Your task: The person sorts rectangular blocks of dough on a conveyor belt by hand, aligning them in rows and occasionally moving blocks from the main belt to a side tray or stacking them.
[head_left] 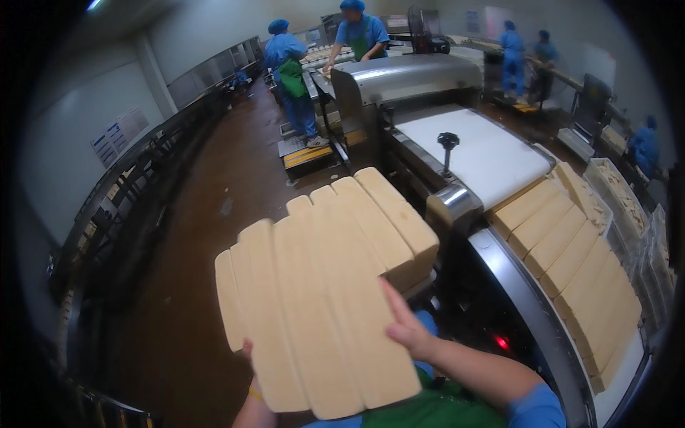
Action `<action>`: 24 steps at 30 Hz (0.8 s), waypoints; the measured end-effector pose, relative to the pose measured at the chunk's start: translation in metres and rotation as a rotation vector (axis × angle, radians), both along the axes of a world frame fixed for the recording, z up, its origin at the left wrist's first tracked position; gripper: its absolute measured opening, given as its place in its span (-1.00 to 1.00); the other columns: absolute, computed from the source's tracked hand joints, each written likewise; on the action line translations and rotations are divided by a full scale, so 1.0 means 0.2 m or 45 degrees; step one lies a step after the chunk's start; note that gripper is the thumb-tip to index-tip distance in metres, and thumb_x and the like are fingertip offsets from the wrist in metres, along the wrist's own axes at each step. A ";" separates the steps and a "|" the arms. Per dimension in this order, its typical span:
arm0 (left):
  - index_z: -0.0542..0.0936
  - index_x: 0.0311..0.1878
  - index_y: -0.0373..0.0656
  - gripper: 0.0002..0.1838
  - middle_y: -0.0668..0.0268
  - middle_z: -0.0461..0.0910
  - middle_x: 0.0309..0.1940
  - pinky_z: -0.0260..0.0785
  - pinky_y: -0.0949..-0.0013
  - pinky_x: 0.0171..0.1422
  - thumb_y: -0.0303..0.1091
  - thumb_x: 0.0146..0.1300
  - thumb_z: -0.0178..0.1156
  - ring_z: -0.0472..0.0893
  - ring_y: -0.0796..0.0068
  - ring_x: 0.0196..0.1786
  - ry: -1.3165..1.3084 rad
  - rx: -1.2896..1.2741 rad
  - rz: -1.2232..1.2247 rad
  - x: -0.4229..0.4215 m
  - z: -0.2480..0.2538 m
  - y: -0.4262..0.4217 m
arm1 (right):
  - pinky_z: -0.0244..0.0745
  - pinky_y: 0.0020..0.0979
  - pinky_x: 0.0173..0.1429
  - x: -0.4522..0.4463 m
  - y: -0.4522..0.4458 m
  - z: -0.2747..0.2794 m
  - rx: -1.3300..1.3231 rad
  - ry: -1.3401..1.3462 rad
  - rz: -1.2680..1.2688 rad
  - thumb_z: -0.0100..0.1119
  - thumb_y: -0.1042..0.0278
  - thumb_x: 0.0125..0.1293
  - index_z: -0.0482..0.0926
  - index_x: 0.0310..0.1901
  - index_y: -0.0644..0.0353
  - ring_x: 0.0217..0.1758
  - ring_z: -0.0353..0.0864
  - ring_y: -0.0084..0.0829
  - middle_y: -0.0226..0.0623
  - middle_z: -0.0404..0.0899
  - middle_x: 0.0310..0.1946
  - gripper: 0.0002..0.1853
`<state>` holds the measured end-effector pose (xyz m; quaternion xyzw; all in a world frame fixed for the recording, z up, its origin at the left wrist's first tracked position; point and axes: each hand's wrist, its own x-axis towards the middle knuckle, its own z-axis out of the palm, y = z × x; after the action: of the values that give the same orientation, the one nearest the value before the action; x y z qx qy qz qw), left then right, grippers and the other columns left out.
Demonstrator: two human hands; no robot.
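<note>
A side-by-side row of long, pale beige blocks (321, 321) with rounded ends is squeezed between my two hands, in front of my green apron. My left hand (247, 349) presses the row's left side; most of that hand is hidden beneath and behind the blocks. On the right side, my right hand (408, 327) grips the row with its thumb and fingers along the outer block. Just beyond lies another group of the same beige blocks (392, 214), partly covered by the held row. What supports that group is mostly hidden.
To the right, a white conveyor belt (471, 153) carries more beige blocks (571, 264) beside a metal rail. A black knob (448, 141) stands up from the machine frame. Clear crates (617, 196) hold pale pieces. Several co-workers in blue stand farther off; a wet brown floor (193, 235) lies left.
</note>
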<state>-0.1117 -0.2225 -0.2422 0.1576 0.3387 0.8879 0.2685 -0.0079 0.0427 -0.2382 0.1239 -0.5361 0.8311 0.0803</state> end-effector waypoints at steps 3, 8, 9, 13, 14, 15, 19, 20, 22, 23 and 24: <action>0.16 0.48 -0.10 -0.07 0.16 0.24 0.42 0.27 0.01 0.41 0.36 0.21 0.04 0.31 0.07 0.40 -0.124 -0.058 0.255 0.07 -0.04 -0.29 | -0.25 -0.31 0.57 -0.18 -0.27 -0.04 -0.057 -0.136 0.103 -0.01 0.05 0.39 -0.27 0.51 0.30 0.60 -0.23 -0.36 -0.14 -0.21 0.55 -0.11; 0.19 0.47 -0.09 -0.18 0.20 0.29 0.41 0.29 0.05 0.38 0.33 0.34 -0.16 0.36 0.14 0.36 -0.284 -0.124 0.395 -0.02 -0.13 -0.44 | 0.05 -0.32 0.47 -0.33 -0.48 -0.30 0.024 -0.339 -0.030 -0.20 0.06 0.50 -0.05 0.46 0.32 0.47 0.13 -0.32 -0.05 0.15 0.40 -0.33; 0.17 0.48 -0.09 -0.19 0.21 0.28 0.41 0.27 0.06 0.40 0.31 0.36 -0.19 0.36 0.13 0.37 -0.309 -0.120 0.382 -0.06 -0.17 -0.47 | 0.13 -0.32 0.43 -0.37 -0.47 -0.35 0.164 -0.375 -0.114 -0.20 0.04 0.50 0.03 0.43 0.31 0.42 0.23 -0.28 -0.01 0.25 0.34 -0.36; 0.32 0.38 -0.17 -0.34 0.18 0.44 0.25 0.36 0.17 0.31 0.13 0.42 -0.13 0.47 0.21 0.25 -0.260 -0.232 0.389 -0.35 -0.13 -0.41 | 0.43 -0.13 0.07 -0.57 -0.33 0.05 1.208 -0.548 -0.467 -0.04 -0.02 0.42 0.46 0.07 0.26 0.04 0.57 -0.02 0.12 0.58 -0.14 -0.53; 0.33 0.37 -0.16 -0.40 0.17 0.45 0.23 0.37 0.19 0.29 0.05 0.43 -0.07 0.48 0.24 0.22 -0.215 -0.310 0.459 -0.57 -0.36 -0.51 | 0.44 -0.09 0.01 -0.61 -0.31 0.11 1.458 -0.569 -0.492 0.02 -0.03 0.40 0.50 0.01 0.24 -0.01 0.59 0.01 0.12 0.59 -0.21 -0.55; 0.33 0.36 -0.16 -0.46 0.16 0.45 0.21 0.38 0.21 0.27 -0.04 0.44 -0.01 0.49 0.27 0.20 -0.170 -0.388 0.528 -0.69 -0.48 -0.57 | 0.43 -0.09 0.02 -0.64 -0.30 0.08 1.561 -0.427 -0.483 0.06 -0.01 0.36 0.51 -0.03 0.24 0.01 0.58 -0.02 0.09 0.58 -0.19 -0.57; 0.35 0.31 -0.25 -0.45 0.10 0.46 0.17 0.32 0.20 0.32 -0.28 0.31 0.22 0.47 0.26 0.21 0.371 -1.242 0.826 -0.61 -0.30 -0.41 | 0.37 -0.10 0.10 -0.63 -0.32 -0.06 1.763 0.268 -0.412 0.17 0.07 0.26 0.52 -0.07 0.21 0.12 0.50 -0.10 -0.05 0.52 -0.08 -0.62; 0.38 0.29 -0.22 -0.41 0.10 0.47 0.17 0.25 0.08 0.35 -0.24 0.23 0.30 0.45 0.18 0.24 0.850 -1.503 0.887 -0.50 -0.24 -0.39 | 0.35 -0.11 0.14 -0.55 -0.35 -0.08 1.756 0.456 -0.375 0.18 0.09 0.24 0.52 -0.06 0.20 0.15 0.46 -0.11 -0.08 0.50 -0.04 -0.62; 0.45 0.24 -0.16 -0.32 0.13 0.48 0.19 0.16 -0.09 0.38 -0.19 0.04 0.43 0.42 0.08 0.28 1.500 -1.847 0.787 -0.30 -0.12 -0.34 | 0.21 -0.08 0.35 -0.48 -0.37 -0.14 1.946 0.522 -0.353 0.15 0.21 0.21 0.44 0.13 0.18 0.33 0.32 -0.14 -0.14 0.40 0.18 -0.54; 0.48 0.21 -0.13 -0.27 0.14 0.48 0.20 0.13 -0.15 0.37 -0.17 -0.08 0.49 0.40 0.04 0.29 1.649 -1.946 0.645 -0.22 -0.05 -0.31 | 0.17 -0.07 0.39 -0.46 -0.38 -0.19 2.068 0.566 -0.422 0.14 0.24 0.20 0.41 0.18 0.18 0.35 0.31 -0.15 -0.14 0.38 0.21 -0.50; 0.51 0.18 -0.10 -0.23 0.16 0.48 0.21 0.10 -0.21 0.36 -0.16 -0.19 0.54 0.39 0.00 0.30 1.797 -2.036 0.493 -0.19 -0.02 -0.30 | 0.14 -0.06 0.42 -0.45 -0.38 -0.24 2.189 0.610 -0.491 0.13 0.26 0.20 0.38 0.23 0.17 0.38 0.29 -0.15 -0.13 0.37 0.25 -0.46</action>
<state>-0.1503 -0.2816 -0.2466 0.3562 0.9167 0.1464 -0.1067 -0.0973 -0.0334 -0.2864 0.2186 -0.9511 0.0694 0.2070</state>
